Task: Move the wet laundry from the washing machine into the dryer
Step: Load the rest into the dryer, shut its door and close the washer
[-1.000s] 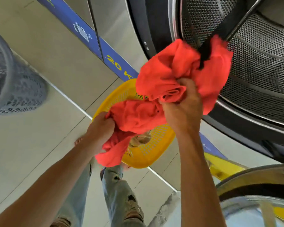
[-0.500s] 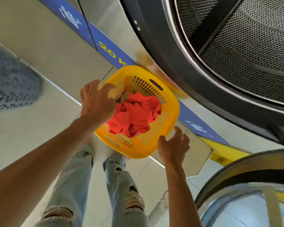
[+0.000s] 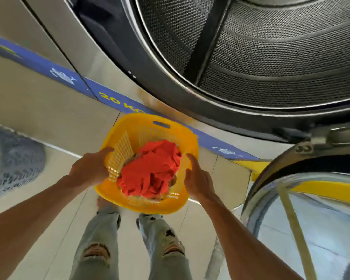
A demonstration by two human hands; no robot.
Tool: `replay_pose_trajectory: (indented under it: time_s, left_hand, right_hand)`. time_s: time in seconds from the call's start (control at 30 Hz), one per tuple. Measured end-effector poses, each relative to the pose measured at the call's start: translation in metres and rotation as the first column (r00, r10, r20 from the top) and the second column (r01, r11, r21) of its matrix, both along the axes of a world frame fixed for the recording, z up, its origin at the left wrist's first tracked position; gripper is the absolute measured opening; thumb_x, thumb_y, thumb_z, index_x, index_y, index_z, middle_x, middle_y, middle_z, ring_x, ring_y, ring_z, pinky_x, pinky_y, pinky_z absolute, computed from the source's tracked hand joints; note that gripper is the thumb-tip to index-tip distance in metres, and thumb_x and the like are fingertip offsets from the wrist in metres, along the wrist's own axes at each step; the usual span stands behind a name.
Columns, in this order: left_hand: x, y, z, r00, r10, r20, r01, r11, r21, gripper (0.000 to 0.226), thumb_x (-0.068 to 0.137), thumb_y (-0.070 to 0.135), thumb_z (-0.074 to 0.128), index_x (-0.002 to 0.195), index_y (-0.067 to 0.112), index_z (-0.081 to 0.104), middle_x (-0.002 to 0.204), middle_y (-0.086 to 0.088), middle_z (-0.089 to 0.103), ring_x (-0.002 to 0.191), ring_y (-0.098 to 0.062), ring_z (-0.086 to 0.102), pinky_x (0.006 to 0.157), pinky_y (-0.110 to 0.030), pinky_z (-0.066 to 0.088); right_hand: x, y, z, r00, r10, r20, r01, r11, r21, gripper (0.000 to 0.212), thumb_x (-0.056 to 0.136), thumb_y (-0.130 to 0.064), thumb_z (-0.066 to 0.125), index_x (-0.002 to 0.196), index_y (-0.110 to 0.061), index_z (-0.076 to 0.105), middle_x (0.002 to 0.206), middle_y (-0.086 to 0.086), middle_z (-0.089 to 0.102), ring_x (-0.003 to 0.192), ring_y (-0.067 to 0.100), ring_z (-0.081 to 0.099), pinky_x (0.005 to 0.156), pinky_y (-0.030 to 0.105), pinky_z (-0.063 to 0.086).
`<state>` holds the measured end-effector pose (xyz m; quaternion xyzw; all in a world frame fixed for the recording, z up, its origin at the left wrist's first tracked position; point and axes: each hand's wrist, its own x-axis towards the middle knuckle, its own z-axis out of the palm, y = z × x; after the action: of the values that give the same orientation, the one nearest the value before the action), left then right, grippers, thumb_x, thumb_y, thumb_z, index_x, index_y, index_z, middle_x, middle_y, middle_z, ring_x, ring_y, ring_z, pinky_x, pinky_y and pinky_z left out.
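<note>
A yellow plastic laundry basket [image 3: 154, 207] sits low in front of the machine, above my feet. A bunched red wet garment [image 3: 150, 172] fills it, with a bit of tan cloth showing under it. My left hand [image 3: 89, 170] grips the basket's left rim, thumb over the edge. My right hand [image 3: 198, 178] is pressed to the right wall, fingers curled at the rim. The open perforated steel drum [image 3: 271, 57] at the upper right shows no laundry inside.
The round glass door [image 3: 303, 219] hangs open at the lower right, close to my right forearm. A grey perforated basket [image 3: 12, 164] stands on the floor at the left. My legs in torn jeans [image 3: 97, 239] are below the yellow basket. A blue strip runs along the machines' base.
One second ago both hands held the red garment at the drum's mouth. It dropped into the yellow basket, and both hands then went to the basket's sides.
</note>
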<state>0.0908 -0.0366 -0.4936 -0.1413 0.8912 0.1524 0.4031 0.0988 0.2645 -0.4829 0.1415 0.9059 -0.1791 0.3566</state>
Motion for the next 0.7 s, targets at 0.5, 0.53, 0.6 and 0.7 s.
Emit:
replay_pose_trajectory:
  time_s: [0.5,0.53,0.6,0.7]
  left_hand:
    - [0.096,-0.060,0.165,0.942,-0.327,-0.069,0.335,0.918,0.213,0.094,0.089,0.014,0.049,0.150,0.048,-0.013,0.086,-0.017,0.061,0.076,-0.035,0.065,0.064,-0.039,0.047]
    - [0.103,-0.064,0.171,0.943,-0.325,-0.073,0.333,0.919,0.210,0.090,0.090,0.018,0.048,0.151,0.049,-0.012,0.092,-0.021,0.063,0.077,-0.036,0.065,0.066,-0.039,0.049]
    - [0.116,-0.077,0.177,0.944,-0.324,-0.065,0.330,0.922,0.200,0.088,0.086,0.035,0.047,0.149,0.054,-0.012,0.109,-0.029,0.066,0.088,-0.040,0.067,0.074,-0.041,0.053]
    - [0.125,-0.094,0.170,0.937,-0.345,-0.061,0.350,0.915,0.200,0.093,0.066,0.051,0.039,0.140,0.065,-0.016,0.114,-0.034,0.064,0.089,-0.043,0.067,0.075,-0.042,0.053]
  right_hand:
    - [0.200,-0.082,0.157,0.960,-0.279,0.012,0.278,0.960,0.030,0.073,0.099,-0.022,0.045,0.159,-0.037,0.005,0.118,0.021,0.069,0.106,0.043,0.064,0.083,0.044,0.047]
    - [0.209,-0.087,0.162,0.954,-0.301,0.000,0.301,0.953,0.023,0.071,0.100,-0.023,0.044,0.159,-0.038,0.006,0.118,0.021,0.069,0.105,0.043,0.065,0.083,0.044,0.048]
    - [0.222,-0.098,0.171,0.941,-0.337,-0.029,0.337,0.941,0.012,0.068,0.102,-0.026,0.042,0.158,-0.040,0.007,0.114,0.021,0.070,0.101,0.041,0.066,0.081,0.042,0.049]
    - [0.240,-0.109,0.180,0.923,-0.380,-0.062,0.380,0.925,-0.010,0.073,0.100,-0.022,0.043,0.157,-0.044,0.005,0.109,0.022,0.070,0.098,0.041,0.067,0.077,0.042,0.049]
